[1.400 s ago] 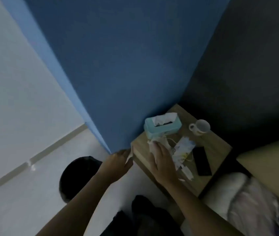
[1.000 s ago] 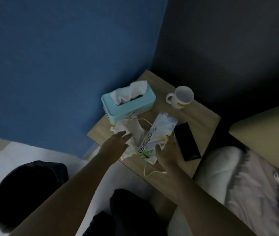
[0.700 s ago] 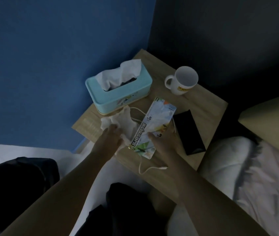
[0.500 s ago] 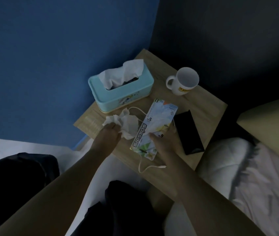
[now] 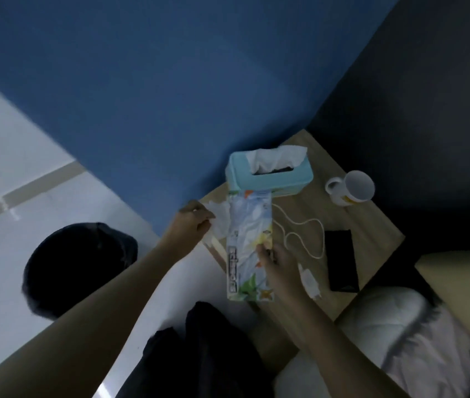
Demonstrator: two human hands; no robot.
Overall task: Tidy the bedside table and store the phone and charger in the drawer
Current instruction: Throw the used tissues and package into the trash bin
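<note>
A black phone (image 5: 341, 260) lies flat on the wooden bedside table (image 5: 371, 222), near its right edge. A white charger cable (image 5: 302, 231) curls beside the phone, and its plug (image 5: 308, 282) rests by my right wrist. My right hand (image 5: 277, 262) grips a long printed wrapper (image 5: 249, 242) and holds it lifted above the table's front left part. My left hand (image 5: 193, 222) pinches a crumpled white tissue (image 5: 221, 219) at the table's left corner, just left of the wrapper.
A teal tissue box (image 5: 271, 176) stands at the table's back against the blue wall. A white mug (image 5: 353, 188) sits at the back right. A dark round bin (image 5: 78, 265) is on the floor to the left. Bedding (image 5: 400, 326) lies at lower right.
My right hand has lifted the wrapper off the table, uncovering the cable and plug. My left hand has drawn the tissue left to the corner. The view swung left, so the bin shows more fully.
</note>
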